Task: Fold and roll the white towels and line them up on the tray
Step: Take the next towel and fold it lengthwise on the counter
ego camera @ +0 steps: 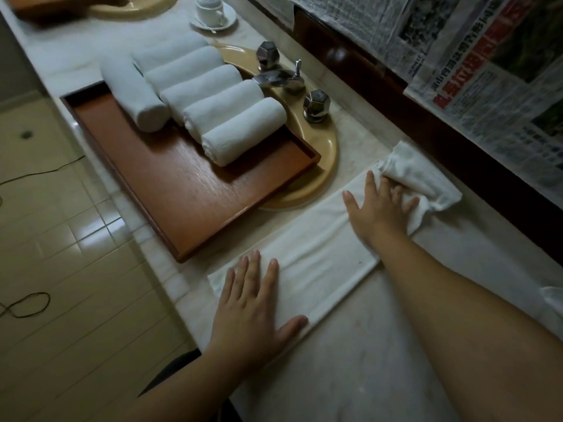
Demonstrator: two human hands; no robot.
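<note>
Six rolled towels (195, 95) sit on our wooden tray (189, 190): five lined up side by side and one more lying crosswise at the far left end. They crowd the far part of the tray, so the near half of the board is bare wood. The tray sits over the tan sink (323, 166), with its near-left rim running close along the counter's front edge.

We've got one more towel (320, 257) folded into a long strip on the marble counter (380, 345), just beside the tray's near corner. Our left hand (253, 303) presses flat on the near end, fingers spread and straight. Our right hand (380, 208) lies flat too, fingers straight, on the far end where the cloth is bunched up against the dark wooden ledge (457, 153). Hands are well apart, one at each end of the strip.

Newspaper (487, 71) is stuck over the wall behind, with big red characters in the headline, but it's too blurry for us to read. Chrome faucet and knobs (283, 77) stick up right behind the rolls. A white cup on a saucer (213, 13) sits farther along the counter. Bare marble runs to the right of the strip, near our arm.
</note>
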